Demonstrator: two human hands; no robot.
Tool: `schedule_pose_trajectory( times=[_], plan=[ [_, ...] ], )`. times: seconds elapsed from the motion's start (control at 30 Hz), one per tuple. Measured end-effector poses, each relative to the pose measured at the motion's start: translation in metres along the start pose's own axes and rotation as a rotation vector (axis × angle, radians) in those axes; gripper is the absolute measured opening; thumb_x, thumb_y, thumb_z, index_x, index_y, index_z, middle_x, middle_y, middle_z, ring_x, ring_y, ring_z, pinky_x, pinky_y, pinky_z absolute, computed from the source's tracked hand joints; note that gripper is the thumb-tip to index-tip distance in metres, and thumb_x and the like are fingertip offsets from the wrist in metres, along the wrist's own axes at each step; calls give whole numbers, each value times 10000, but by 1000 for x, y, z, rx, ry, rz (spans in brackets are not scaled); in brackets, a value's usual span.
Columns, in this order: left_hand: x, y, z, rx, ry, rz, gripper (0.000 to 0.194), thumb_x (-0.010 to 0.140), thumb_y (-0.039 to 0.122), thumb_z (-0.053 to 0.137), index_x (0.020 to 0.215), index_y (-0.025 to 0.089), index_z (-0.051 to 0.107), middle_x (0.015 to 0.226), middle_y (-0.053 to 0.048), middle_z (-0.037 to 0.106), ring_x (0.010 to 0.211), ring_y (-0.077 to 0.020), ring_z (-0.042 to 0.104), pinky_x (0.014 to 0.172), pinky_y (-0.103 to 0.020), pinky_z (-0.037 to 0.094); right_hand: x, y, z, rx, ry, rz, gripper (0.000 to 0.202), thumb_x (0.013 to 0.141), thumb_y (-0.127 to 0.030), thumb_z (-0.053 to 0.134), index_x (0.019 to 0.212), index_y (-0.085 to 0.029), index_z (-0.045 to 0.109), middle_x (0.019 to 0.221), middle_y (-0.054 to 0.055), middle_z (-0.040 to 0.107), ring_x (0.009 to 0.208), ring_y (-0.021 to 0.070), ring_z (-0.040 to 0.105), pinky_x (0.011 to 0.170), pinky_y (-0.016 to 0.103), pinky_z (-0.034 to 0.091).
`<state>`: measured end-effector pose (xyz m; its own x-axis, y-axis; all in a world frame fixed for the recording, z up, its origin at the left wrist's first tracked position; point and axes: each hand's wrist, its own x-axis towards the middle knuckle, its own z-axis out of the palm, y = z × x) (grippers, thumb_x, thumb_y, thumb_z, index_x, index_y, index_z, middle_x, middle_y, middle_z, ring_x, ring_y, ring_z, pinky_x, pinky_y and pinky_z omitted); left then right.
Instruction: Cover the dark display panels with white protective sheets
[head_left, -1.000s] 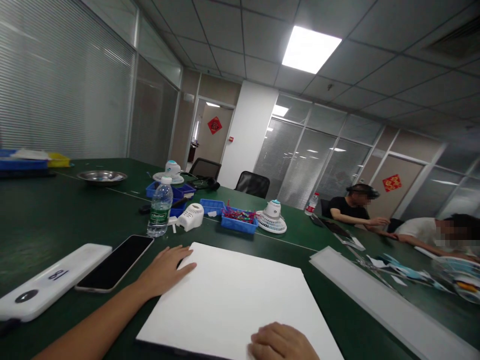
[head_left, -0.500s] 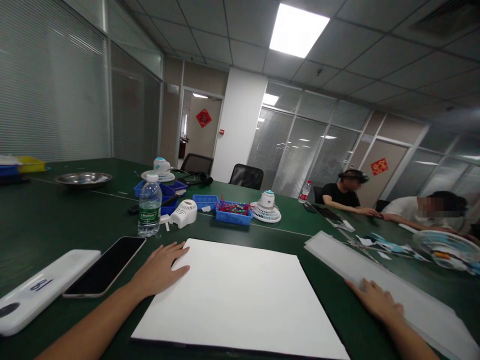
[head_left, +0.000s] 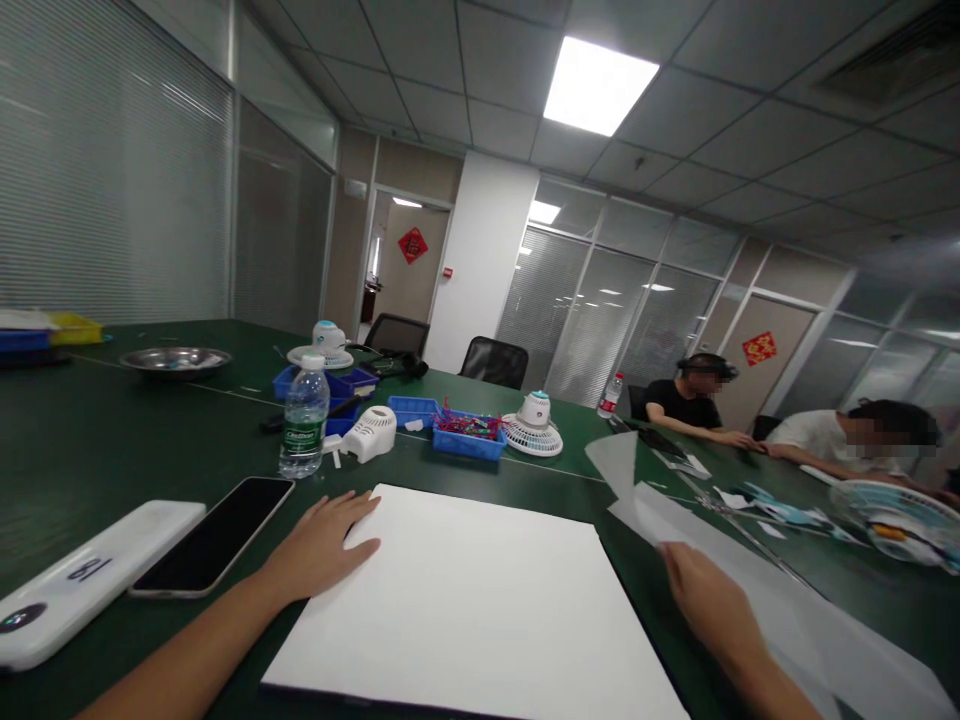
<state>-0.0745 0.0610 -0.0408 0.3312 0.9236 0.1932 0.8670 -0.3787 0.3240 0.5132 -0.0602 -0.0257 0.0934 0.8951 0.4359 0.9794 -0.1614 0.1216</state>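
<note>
A large flat white rectangular board [head_left: 480, 600] lies in front of me on the green table. My left hand [head_left: 324, 545] rests on its upper left edge, fingers stretched and thumb apart. To the right of the board, my right hand [head_left: 705, 595] is closed at the near edge of a thin translucent sheet [head_left: 613, 462], whose far corner is bent up off the table. Under it lie more long translucent sheets [head_left: 787, 590], slanting away to the right. The tips of my right fingers are turned from view.
On the left are a phone [head_left: 214, 538], a white device marked 18 [head_left: 90, 580] and a water bottle [head_left: 304, 425]. Ahead stand a blue tray of wires [head_left: 469, 440], a white fan part [head_left: 533, 430] and a white housing [head_left: 370, 435]. Two people sit at the right near a basket [head_left: 896, 510].
My right hand has moved left and closed at the edge of the top translucent sheet, lifting its far corner. My left hand has stayed on the board.
</note>
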Motion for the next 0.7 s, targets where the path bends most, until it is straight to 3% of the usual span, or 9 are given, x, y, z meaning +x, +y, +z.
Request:
schedule_pose_trajectory(
  times=[0.13,0.23,0.3,0.4,0.53,0.7],
  plan=[
    [-3,2,-3,-47,10,2,697,924,638,400,1498,251,469,1579,-34,444,1482,-306,359,1231,-543,199,-15,-99,-18,83,137,-488,294,989,-254,435,1082,-199,708,1140,106,735,1187,283,631,1054,469,455],
    [-4,3,-4,-82,0,-8,718,950,685,285,1491,254,480,1578,-30,445,1488,-299,348,1233,-532,190,-37,-163,-34,158,107,-662,277,965,-246,496,1185,-199,658,1178,87,730,1079,249,688,959,412,539],
    [-4,3,-4,-90,-3,-18,737,953,698,253,1489,247,482,1577,-31,448,1492,-296,341,1234,-531,185,-48,-187,-45,216,65,-749,271,934,-280,562,1183,-208,643,1222,73,716,1077,249,692,907,380,570],
    [-2,1,-3,-118,-10,-20,732,968,683,209,1496,248,470,1571,-21,458,1496,-286,334,1237,-534,177,-55,-200,-56,255,18,-805,262,884,-336,648,1124,-230,644,1233,51,712,1082,266,691,883,379,587],
    [0,-3,-1,-138,1,-15,693,996,620,132,1520,273,427,1569,0,460,1491,-252,349,1237,-507,200,-53,-196,-58,255,19,-838,292,886,-384,668,1143,-248,643,1244,41,713,1072,271,698,891,388,587],
    [4,-4,4,-86,33,-49,788,909,654,419,1548,194,380,1578,-103,439,1469,-318,381,1230,-514,218,-53,-197,-67,330,-29,-907,373,923,-491,619,1226,-276,639,1293,35,692,1127,251,679,931,355,565]
  ],
)
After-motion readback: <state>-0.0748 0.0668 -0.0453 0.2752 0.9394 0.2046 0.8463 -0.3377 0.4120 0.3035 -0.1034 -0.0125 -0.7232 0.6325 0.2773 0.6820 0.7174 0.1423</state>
